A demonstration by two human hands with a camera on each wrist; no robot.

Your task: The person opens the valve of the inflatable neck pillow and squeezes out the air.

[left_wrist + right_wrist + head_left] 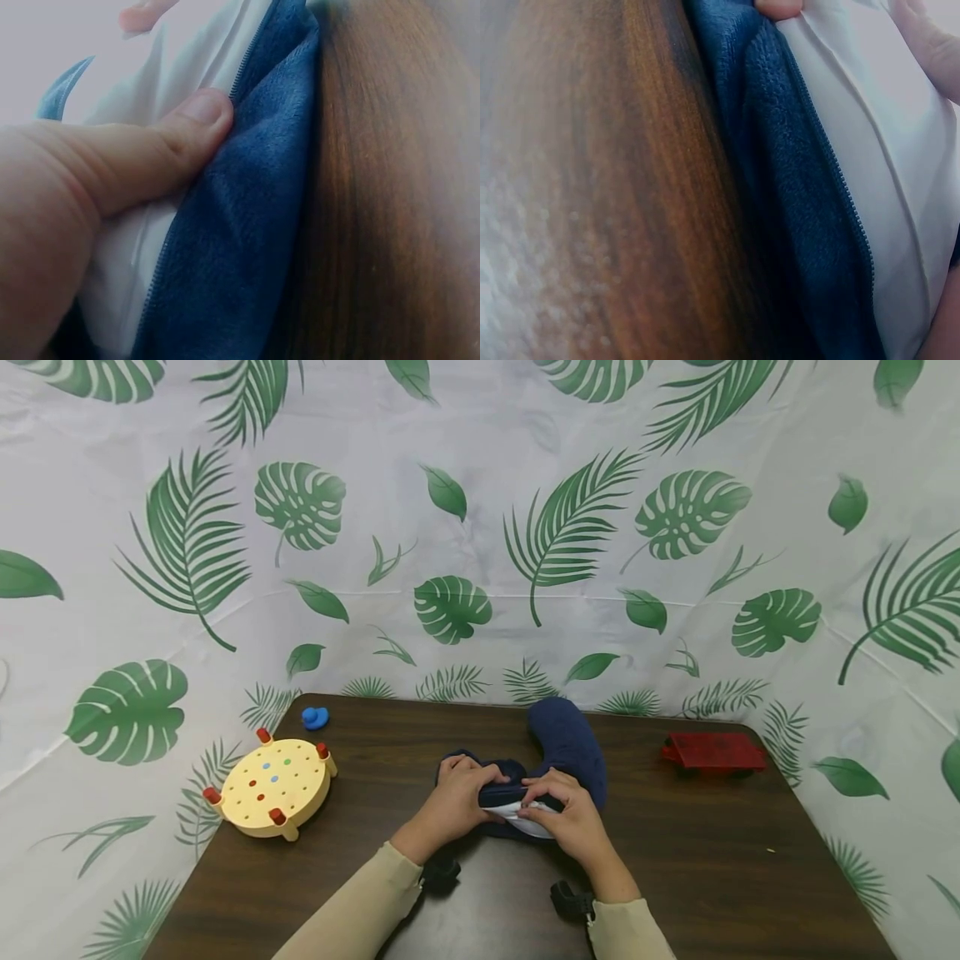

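The navy fleece neck pillow (566, 747) lies on the dark wooden table (712, 860), near its far edge. Both hands work at the pillow's near end, where the cover's zipper (844, 187) stands open over the white inner cushion (195, 52). The left hand (453, 802) curls round the cover's edge, thumb pressing the fleece. The right hand (566, 818) pinches the fabric beside it. Left of the pillow sits a yellow peg board (273, 785); to the right, a red toy (712, 753).

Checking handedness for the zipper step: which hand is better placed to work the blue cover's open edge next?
Probably right. The right hand sits on the exposed white insert at the blue cover's open zipper edge; the left hand grips the cover's other end, bracing it.
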